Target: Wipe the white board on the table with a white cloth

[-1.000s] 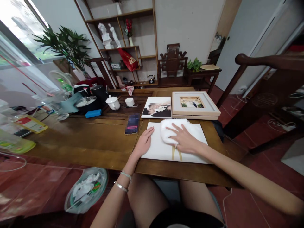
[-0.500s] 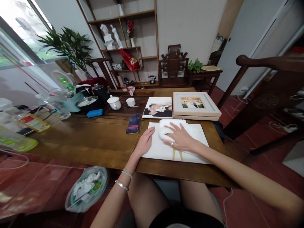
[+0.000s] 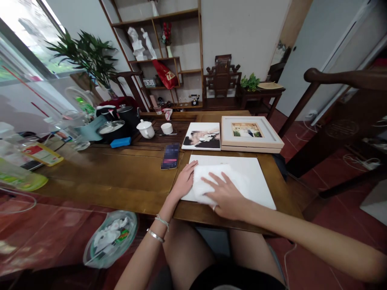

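A white flat panel point(image 3: 256, 177) lies on the wooden table point(image 3: 121, 173) at its near edge. A white cloth point(image 3: 207, 177) rests on the panel's near left part. My right hand point(image 3: 225, 195) presses flat on the cloth, fingers spread, a ring on one finger. My left hand point(image 3: 183, 181) lies flat on the panel's left edge, right beside the cloth, holding the panel still. Two bracelets circle my left wrist.
Behind the panel lie a photo print point(image 3: 202, 136) and a framed picture point(image 3: 250, 133). A phone point(image 3: 171, 156) sits to the left, with cups point(image 3: 145, 129) and pots point(image 3: 112, 129) beyond. A bin with trash point(image 3: 109, 239) stands on the floor at left; a wooden chair point(image 3: 341, 104) at right.
My right hand has dragged the cloth from the panel's far middle toward me and leftward, to the near left area. My left hand stayed on the left edge.
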{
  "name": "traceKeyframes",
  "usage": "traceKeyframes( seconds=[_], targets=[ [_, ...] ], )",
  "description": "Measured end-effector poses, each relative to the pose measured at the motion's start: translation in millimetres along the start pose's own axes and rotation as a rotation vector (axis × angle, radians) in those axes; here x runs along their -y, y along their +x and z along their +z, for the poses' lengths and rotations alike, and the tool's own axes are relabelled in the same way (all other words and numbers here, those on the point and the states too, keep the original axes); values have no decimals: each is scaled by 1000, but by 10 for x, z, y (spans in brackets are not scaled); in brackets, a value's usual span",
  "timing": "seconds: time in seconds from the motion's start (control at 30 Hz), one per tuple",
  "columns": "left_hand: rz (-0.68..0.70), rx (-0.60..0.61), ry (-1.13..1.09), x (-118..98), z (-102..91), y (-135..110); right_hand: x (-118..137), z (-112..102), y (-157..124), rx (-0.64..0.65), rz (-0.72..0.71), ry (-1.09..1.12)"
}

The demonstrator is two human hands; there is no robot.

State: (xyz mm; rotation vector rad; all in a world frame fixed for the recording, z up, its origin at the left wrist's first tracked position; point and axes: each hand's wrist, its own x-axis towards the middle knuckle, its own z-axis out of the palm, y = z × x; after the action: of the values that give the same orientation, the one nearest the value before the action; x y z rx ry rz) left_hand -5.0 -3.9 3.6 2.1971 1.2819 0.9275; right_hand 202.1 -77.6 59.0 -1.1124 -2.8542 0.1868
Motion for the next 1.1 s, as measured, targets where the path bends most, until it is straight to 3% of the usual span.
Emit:
traceKeyframes(
  seconds=[0.13,0.23,0.33,0.5,0.6,0.7,0.87,1.0,1.1],
  targets=[
    [4,-24,0,5,23,1,-444,-87,310,-34,158,-46],
    [3,-20,-1,11,26,4,-525,-110,425,-31,206,-70],
    [-2,-20,10,7,22,7,-333,-88,306,11,172,-71],
    [13,1,16,4,9,6,116,-23,-183,28,-50,-1],
    [17,3,16,9,10,5,129,-42,-280,32,-64,23],
    [2,-9,34,1,15,10,-98,-118,-84,58,15,40],
    [17,-4,48,-45,-5,30,-519,-247,557,-4,113,107],
    [21,-34,49,-77,-25,32,-566,-265,975,-46,139,128],
    [22,-35,42,-72,-22,25,-564,-277,1066,-49,111,123]
  ],
)
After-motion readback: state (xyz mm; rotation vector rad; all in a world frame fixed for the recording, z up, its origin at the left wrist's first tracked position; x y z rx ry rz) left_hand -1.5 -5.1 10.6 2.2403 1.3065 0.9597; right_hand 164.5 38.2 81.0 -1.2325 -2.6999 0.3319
